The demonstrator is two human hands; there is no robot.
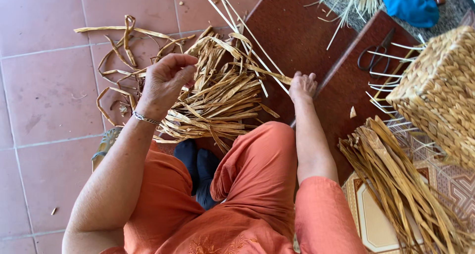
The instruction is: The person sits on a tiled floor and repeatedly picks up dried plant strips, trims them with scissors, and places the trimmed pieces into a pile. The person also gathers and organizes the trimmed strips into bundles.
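Person seated in orange clothes, knees up, dark socks (198, 167) between the legs. Left hand (166, 83) raised, fingers curled shut, pinching strips from the straw pile (217, 98); the pile sits just right of and under that hand, touching the fingertips. Silver bracelet (146, 118) on the left wrist. Right hand (303, 86) is lowered at the pile's right edge, fingers closed on a few pale strips that run up and away; grip detail partly hidden. Right of the right hand: second bundle (396, 184) on a mat, woven basket (438, 93) beyond it. Scissors (376, 56) on the brown step, well past the right hand.
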